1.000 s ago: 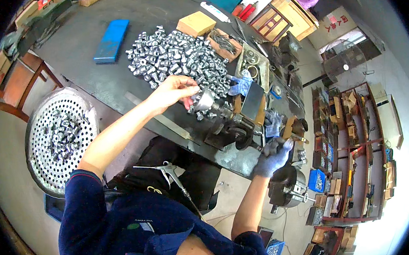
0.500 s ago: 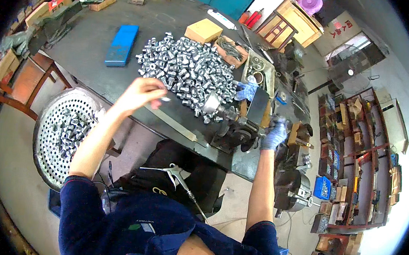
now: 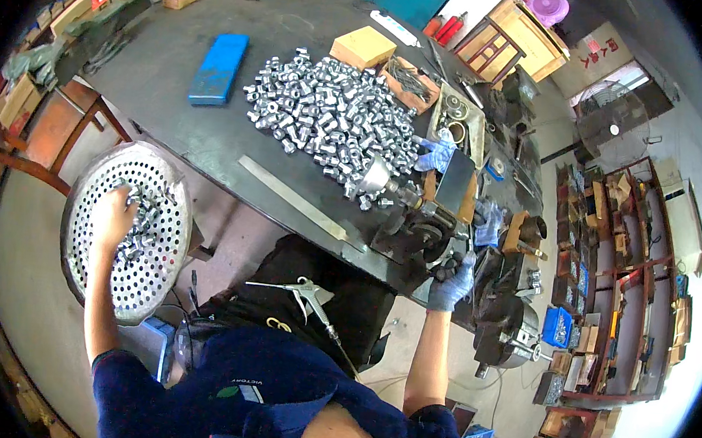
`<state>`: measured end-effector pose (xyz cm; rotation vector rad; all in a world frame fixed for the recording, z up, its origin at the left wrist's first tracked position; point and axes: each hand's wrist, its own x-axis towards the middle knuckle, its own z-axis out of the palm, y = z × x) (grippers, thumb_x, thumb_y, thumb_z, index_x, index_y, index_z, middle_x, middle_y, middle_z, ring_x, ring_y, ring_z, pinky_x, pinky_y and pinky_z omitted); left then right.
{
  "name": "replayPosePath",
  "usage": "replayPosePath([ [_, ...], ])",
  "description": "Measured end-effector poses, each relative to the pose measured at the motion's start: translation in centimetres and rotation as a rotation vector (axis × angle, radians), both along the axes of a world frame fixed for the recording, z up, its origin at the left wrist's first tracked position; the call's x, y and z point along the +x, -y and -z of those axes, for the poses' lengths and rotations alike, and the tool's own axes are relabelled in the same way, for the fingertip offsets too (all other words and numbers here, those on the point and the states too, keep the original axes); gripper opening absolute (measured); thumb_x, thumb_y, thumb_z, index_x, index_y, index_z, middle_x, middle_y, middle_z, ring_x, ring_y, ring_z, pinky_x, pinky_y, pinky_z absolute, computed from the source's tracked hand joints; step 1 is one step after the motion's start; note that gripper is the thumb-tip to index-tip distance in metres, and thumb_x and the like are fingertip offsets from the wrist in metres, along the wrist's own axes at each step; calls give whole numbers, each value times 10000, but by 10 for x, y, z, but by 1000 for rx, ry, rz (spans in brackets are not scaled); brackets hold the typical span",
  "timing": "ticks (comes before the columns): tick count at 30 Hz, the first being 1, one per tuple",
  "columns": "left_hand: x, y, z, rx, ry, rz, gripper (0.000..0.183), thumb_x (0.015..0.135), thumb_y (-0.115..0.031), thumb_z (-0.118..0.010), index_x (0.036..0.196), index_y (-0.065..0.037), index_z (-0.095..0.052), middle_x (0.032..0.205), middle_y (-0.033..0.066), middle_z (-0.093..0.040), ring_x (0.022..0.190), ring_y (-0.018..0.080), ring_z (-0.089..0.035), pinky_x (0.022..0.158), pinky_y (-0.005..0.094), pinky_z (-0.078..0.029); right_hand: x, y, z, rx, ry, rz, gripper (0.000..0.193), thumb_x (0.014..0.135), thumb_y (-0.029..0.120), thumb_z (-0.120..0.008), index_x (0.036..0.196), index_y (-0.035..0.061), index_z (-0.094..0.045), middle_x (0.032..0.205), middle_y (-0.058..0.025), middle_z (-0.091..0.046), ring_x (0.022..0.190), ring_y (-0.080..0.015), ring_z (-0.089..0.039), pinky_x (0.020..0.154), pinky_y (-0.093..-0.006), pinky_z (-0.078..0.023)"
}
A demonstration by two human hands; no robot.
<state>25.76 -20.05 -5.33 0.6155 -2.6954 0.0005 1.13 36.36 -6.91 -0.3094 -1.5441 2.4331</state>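
Across the upper middle, a broad dark table (image 3: 167, 108), with a near edge slanting down toward the right; against the right-hand wall, a tall shelving rack (image 3: 656, 301) full of boxes; low on the left, beside the table, a round perforated metal tray (image 3: 132, 300), with a cluster of small metal fittings (image 3: 149, 223) inside; on the table, a far larger heap of the same shiny fittings (image 3: 326, 115); behind the tray, a brown wooden chair (image 3: 58, 129); at the near table edge, a dark bench fixture (image 3: 421, 234) with a silver cup-shaped end (image 3: 375, 174) just beside the heap; farther right, a dark round chuck (image 3: 502, 331); across the lap, a silver air gun (image 3: 310, 299); along the near edge, a flat metal strip (image 3: 291, 197); left of the heap, a blue case (image 3: 218, 69).

Down at the tray, the bare left hand (image 3: 112, 219) – curled over the cluster, with fingertips hidden; impossible to tell whether pinching a fitting; close beside the bench fixture, the right hand (image 3: 452, 285) in a grey-blue glove – bent at the fingers, dark at the tips; impossible to tell whether closed on anything.
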Motion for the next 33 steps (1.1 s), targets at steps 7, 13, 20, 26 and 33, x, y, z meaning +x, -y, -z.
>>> replayPosePath([
  [7,-162,-114,-19,283,-95,375,313,737,-245,-636,1007,-92,-597,791,153,-632,739,311,-624,660,408,-491,-27,5,16,-16,-45,-77,342,831,349,-593,996,49,-587,873,-44,-617,726,-134,-581,633,-258,-484],
  [13,-251,-142,23,115,72,410,310,736,-253,-628,970,-69,-540,732,119,-624,699,298,-623,647,416,-477,-20,23,5,-60,-104,115,211,813,258,-637,820,47,-627,739,-8,-585,615,-104,-531,546,-247,-454],
  [20,-237,-148,-1,731,22,470,215,742,-124,-589,929,-21,-563,766,117,-633,653,214,-622,609,330,-486,-10,21,-3,11,-6,171,356,779,388,-666,788,40,-589,670,-22,-554,532,-98,-496,448,-222,-385],
  [26,-232,-189,-55,1757,-128,945,210,824,-79,-591,999,35,-575,784,102,-616,657,162,-612,631,279,-496,-12,8,4,24,27,20,371,789,431,-636,886,78,-575,687,37,-537,520,-43,-466,415,-168,-340],
  [33,-247,-200,-50,1740,-60,925,239,849,-89,-571,1005,91,-572,766,124,-621,609,174,-614,580,280,-511,-11,17,7,1,26,97,394,788,455,-635,787,75,-535,606,28,-487,452,-49,-426,382,-181,-328],
])
